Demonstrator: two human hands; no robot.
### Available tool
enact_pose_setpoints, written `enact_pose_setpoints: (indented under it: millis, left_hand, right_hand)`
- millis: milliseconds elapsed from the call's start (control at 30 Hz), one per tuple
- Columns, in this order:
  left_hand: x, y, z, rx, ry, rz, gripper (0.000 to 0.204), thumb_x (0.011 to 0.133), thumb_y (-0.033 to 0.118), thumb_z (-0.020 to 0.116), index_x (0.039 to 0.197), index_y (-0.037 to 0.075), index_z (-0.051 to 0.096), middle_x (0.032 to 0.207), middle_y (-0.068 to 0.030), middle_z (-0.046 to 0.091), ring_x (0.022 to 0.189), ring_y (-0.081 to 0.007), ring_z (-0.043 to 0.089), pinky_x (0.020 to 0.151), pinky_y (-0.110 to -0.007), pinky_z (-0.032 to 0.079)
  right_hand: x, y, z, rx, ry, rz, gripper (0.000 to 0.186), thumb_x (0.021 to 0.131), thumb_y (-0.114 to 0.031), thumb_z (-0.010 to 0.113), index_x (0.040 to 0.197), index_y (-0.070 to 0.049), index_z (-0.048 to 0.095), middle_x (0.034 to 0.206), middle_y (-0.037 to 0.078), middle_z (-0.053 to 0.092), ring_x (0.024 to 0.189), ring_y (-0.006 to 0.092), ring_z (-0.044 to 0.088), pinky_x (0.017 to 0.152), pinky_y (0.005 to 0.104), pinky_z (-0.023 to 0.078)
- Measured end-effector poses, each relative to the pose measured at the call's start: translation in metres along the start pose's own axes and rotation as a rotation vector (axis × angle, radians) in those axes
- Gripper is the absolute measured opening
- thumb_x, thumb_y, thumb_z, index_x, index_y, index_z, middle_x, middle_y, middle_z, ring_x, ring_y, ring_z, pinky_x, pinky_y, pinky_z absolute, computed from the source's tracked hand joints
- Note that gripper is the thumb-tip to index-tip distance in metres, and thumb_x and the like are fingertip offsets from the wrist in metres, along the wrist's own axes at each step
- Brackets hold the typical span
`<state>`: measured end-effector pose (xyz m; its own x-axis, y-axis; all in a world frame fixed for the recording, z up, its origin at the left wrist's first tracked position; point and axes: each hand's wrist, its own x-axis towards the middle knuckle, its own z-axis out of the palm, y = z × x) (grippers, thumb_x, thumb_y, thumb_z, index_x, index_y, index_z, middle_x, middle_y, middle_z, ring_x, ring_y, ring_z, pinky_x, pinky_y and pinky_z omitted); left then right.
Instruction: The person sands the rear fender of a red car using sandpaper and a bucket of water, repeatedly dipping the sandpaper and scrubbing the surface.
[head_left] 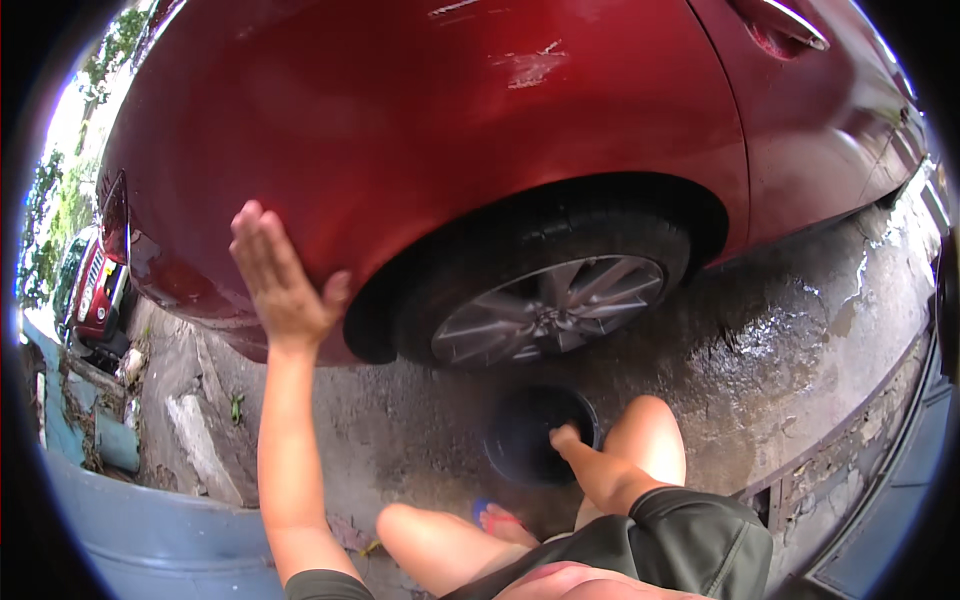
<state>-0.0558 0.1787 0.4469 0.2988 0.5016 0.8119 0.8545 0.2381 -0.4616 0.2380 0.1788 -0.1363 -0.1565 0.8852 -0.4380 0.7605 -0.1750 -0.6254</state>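
Note:
My left hand (283, 285) lies flat against the red car's body panel (420, 130), left of the wheel arch, with its fingers stretched out and the thumb apart. Down at the right, my right hand (566, 437) reaches into a dark round bucket (500, 430) on the ground; its fingers are hidden inside. The bucket stands just in front of the car's wheel (550, 310), which has a black tyre and a grey multi-spoke rim. A pale scuffed or wet patch (532, 66) shows on the panel above the wheel.
Wet concrete ground (740, 370) stretches right of the bucket. A door handle (790, 22) sits at the car's upper right. Another red vehicle (97, 295) stands at far left, near a broken concrete slab (205, 450). A blue-grey surface (180, 545) fills the lower left.

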Motion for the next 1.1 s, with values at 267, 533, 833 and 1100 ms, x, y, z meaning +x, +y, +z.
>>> enact_pose_setpoints:
  millis: [267,533,833,1100]
  left_hand:
    - [0.185,0.151,0.030,-0.066,-0.028,0.433,0.092,0.092,0.064,0.062,0.161,0.009,0.036,0.167,-0.0106,0.035,0.156,-0.0298,0.029,0.129,-0.049,0.018]
    - [0.182,0.143,0.036,-0.097,0.021,0.504,0.084,0.092,0.062,0.062,0.160,0.018,0.039,0.167,-0.0039,0.035,0.156,-0.0231,0.029,0.129,-0.047,0.019]
    - [0.056,-0.009,0.000,-0.276,-0.128,0.245,0.093,0.090,0.064,0.059,0.166,0.025,0.024,0.173,-0.0029,0.021,0.160,-0.0246,0.017,0.130,-0.050,0.011]
    - [-0.026,-0.025,-0.005,-0.232,-0.168,0.224,0.084,0.096,0.056,0.052,0.167,0.022,0.021,0.174,-0.0015,0.016,0.160,-0.0258,0.016,0.130,-0.049,0.012]
  right_hand:
    - [-0.025,-0.041,0.001,0.836,-0.266,0.386,0.042,0.094,-0.015,0.056,0.133,-0.002,0.062,0.126,0.019,0.065,0.109,0.0400,0.066,0.086,0.0480,0.061]
    - [-0.030,-0.050,-0.052,1.397,-0.294,0.620,0.049,0.098,-0.006,0.039,0.147,-0.002,0.037,0.153,0.021,0.036,0.139,0.0459,0.040,0.100,0.0720,0.051]
    - [-0.087,-0.050,-0.081,0.981,-0.281,0.410,0.058,0.086,0.016,0.037,0.133,-0.008,0.062,0.147,0.024,0.041,0.125,0.0421,0.052,0.097,0.0679,0.055]
    - [-0.070,-0.063,-0.065,0.674,-0.015,0.284,0.054,0.082,0.015,0.039,0.121,-0.005,0.071,0.125,0.026,0.058,0.093,0.0341,0.067,0.079,0.0533,0.064]
